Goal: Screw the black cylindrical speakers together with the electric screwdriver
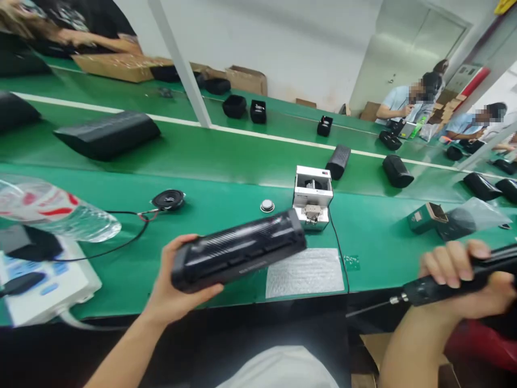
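Observation:
My left hand [172, 283] is wrapped round one end of a black speaker housing [242, 248], raised above the front of the green bench and tilted up to the right. On the right, my right hand [460, 275] grips a black electric screwdriver [432, 288], its thin bit pointing left and down, apart from the speaker housing. Beyond the housing stands a white screw feeder [312, 196]. A sheet of bubble wrap [305, 274] lies on the bench below the feeder, partly behind the housing. A small round silver part [267, 206] rests left of the feeder.
At left are a water bottle [52, 210], a white power box [76, 275] and a wired speaker driver [168, 199]. Black housings [109, 134] sit along the green belt [242, 153] behind. A green box [426, 217] stands at right. Co-workers [412, 97] sit across the line.

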`<action>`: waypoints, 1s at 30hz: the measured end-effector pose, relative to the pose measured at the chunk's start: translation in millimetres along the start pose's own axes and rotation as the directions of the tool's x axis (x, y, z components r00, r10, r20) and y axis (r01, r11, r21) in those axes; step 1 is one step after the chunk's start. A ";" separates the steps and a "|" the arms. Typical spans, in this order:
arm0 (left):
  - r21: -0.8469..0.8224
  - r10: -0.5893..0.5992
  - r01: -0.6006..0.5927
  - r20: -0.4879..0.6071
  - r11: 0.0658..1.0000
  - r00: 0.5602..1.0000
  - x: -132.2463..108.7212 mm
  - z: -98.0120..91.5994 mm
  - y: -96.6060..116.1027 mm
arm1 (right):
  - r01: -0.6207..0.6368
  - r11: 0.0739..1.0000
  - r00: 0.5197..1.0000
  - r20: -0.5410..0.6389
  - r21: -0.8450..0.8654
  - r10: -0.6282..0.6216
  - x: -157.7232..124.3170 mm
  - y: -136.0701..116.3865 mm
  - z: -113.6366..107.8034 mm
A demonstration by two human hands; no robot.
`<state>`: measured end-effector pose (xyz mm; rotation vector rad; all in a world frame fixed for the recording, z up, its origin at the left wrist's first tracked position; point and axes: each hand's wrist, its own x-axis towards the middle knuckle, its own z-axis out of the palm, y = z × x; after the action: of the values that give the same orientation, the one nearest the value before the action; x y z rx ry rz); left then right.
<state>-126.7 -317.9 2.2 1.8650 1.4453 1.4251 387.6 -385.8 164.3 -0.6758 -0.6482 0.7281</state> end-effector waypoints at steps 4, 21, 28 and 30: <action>0.029 -0.008 0.020 -0.354 0.999 0.935 86.8 5.2 -19.0 | -0.205 0.977 0.975 -0.078 0.065 0.210 -13.3 85.0 -24.5; 0.149 -0.374 0.451 -0.366 0.880 0.852 299.3 178.5 -12.9 | -0.384 0.894 0.893 -0.156 0.230 0.423 -44.6 169.2 -88.4; 0.362 -0.172 0.201 -0.111 0.910 0.979 360.3 193.1 72.2 | -0.430 0.845 0.852 -0.167 0.318 0.497 -46.8 176.0 -86.7; 0.371 -0.139 0.091 0.105 0.924 0.985 386.5 232.5 108.8 | -0.421 0.844 0.846 -0.192 0.332 0.498 -45.9 176.1 -82.0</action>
<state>111.8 40.5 175.3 2.0026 1.8178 1.0098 354.5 -348.0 -28.9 -0.6612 -0.1113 1.1315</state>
